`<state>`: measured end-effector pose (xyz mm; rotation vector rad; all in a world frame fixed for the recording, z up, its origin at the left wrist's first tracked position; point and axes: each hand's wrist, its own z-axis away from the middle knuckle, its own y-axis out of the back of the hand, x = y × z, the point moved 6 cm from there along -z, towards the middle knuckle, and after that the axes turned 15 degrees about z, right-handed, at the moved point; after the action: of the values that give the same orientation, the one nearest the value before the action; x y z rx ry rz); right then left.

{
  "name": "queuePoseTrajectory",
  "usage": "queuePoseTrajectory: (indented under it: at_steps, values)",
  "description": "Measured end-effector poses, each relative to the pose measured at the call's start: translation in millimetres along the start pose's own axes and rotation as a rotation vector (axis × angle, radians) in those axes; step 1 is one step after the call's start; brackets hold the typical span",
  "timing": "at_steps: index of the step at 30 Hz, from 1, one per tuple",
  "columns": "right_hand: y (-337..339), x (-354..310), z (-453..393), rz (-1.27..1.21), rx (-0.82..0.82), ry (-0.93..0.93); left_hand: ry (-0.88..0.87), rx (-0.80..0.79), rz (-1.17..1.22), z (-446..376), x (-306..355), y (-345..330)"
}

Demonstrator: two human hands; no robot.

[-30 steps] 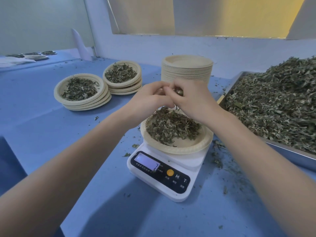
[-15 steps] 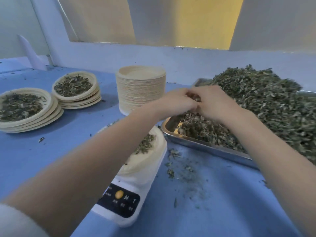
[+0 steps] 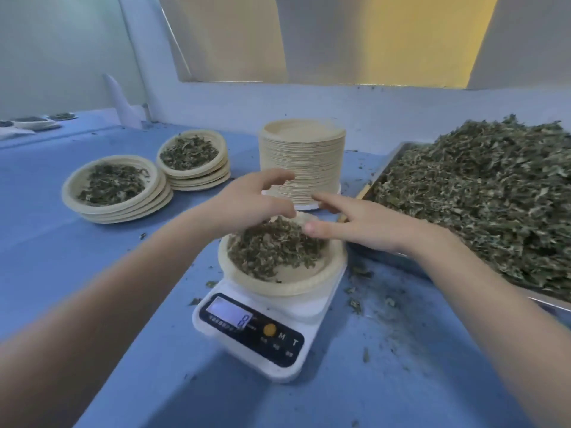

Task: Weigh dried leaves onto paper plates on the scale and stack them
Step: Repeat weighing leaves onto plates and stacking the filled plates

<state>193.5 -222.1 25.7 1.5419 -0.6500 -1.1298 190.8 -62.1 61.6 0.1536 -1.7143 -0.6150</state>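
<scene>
1. The paper plate (image 3: 321,281) of dried leaves (image 3: 272,250) sits on the scale (image 3: 262,329).
2. The left hand (image 3: 247,202) hovers at its 11 o'clock, fingers loosely spread, holding nothing.
3. The right hand (image 3: 361,225) hovers at 2 o'clock, fingers straight, empty.

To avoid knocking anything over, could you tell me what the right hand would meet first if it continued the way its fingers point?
Probably the left hand; the right hand points leftward at it, though depth is unclear.
</scene>
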Motion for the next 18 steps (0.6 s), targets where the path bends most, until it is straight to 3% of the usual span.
queuePoseTrajectory:
  at_steps: [3,8,13,18]
  values:
    - [-17,-11,2,0.017,-0.193,0.027,0.081,0.108,0.139,23,-31,28]
    - [-25,-23,5,0.064,-0.292,0.051,0.275,0.126,0.319,42,-72,21]
    - [-19,-31,2,0.091,-0.215,0.055,0.223,0.197,0.307,37,-71,17]
    - [5,-65,-34,0.101,-0.113,0.118,0.164,0.257,0.327,36,-60,66]
